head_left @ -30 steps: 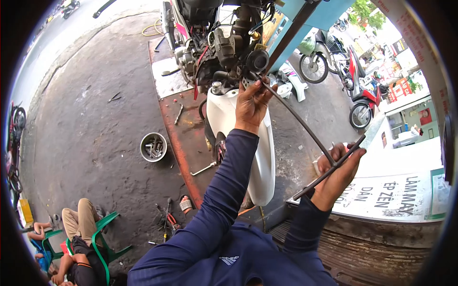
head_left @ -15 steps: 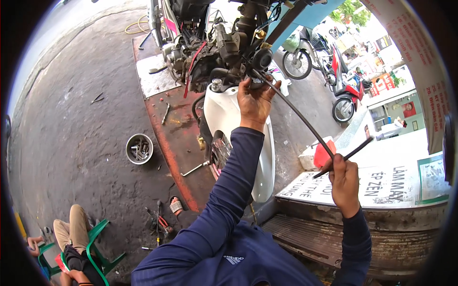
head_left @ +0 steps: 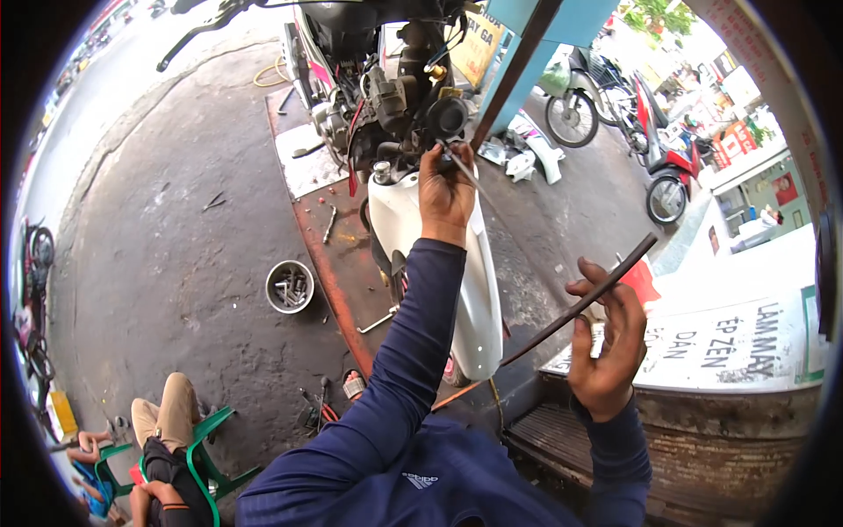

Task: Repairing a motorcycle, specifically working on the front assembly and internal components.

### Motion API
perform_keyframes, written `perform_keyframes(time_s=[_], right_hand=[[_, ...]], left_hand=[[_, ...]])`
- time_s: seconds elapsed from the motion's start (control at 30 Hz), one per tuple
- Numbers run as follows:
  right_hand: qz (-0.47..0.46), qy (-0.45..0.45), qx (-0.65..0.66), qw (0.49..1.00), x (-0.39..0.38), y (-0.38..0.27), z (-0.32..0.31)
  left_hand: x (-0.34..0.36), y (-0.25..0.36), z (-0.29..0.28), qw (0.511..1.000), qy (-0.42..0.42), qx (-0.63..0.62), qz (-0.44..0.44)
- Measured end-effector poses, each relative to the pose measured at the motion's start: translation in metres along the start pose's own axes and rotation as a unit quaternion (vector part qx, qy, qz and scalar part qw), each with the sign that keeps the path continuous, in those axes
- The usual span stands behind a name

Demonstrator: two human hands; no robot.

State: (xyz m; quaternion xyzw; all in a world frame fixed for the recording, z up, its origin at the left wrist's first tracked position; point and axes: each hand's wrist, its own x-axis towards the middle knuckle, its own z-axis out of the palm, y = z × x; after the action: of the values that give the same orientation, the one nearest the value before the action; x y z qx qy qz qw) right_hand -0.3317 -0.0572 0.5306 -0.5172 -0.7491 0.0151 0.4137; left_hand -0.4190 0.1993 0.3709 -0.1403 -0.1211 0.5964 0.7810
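A dark T-handle wrench (head_left: pixel 562 323) reaches from the motorcycle's front toward me, its crossbar slanted and its thin shaft partly blurred. My left hand (head_left: pixel 446 198) is closed round the shaft's far end, beside the round black horn (head_left: pixel 448 117) under the stripped front. What the wrench tip sits on is hidden by the fingers. At the crossbar, my right hand (head_left: pixel 608 351) has its fingers spread and the bar crosses them, without a closed grip. Below my left hand stands the motorcycle's white front fender (head_left: pixel 479 321).
A metal bowl (head_left: pixel 290 287) of loose metal parts stands left of the red-edged platform (head_left: pixel 320 250). A hex key-like bent tool (head_left: pixel 378 320) lies on the platform. Someone sits on a green chair (head_left: pixel 211 430) at lower left. A white lettered sign (head_left: pixel 702 342) is at right.
My right hand has loosened from the crossbar and spread its fingers. The crossbar has turned and looks longer. My left hand stays at the shaft's far end, while the view has shifted.
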Motion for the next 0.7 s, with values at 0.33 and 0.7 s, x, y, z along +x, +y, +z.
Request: perform_keyframes(time_s=[0.33, 0.7], right_hand=[[-0.319, -0.044, -0.178, 0.93, 0.042, 0.051, -0.034], [-0.011, -0.205, 0.204, 0.957, 0.056, 0.063, -0.019]], left_hand=[[-0.004, -0.008, 0.011, 0.998, -0.037, -0.034, 0.033], [-0.02, -0.014, 0.016, 0.975, 0.04, 0.193, 0.103]])
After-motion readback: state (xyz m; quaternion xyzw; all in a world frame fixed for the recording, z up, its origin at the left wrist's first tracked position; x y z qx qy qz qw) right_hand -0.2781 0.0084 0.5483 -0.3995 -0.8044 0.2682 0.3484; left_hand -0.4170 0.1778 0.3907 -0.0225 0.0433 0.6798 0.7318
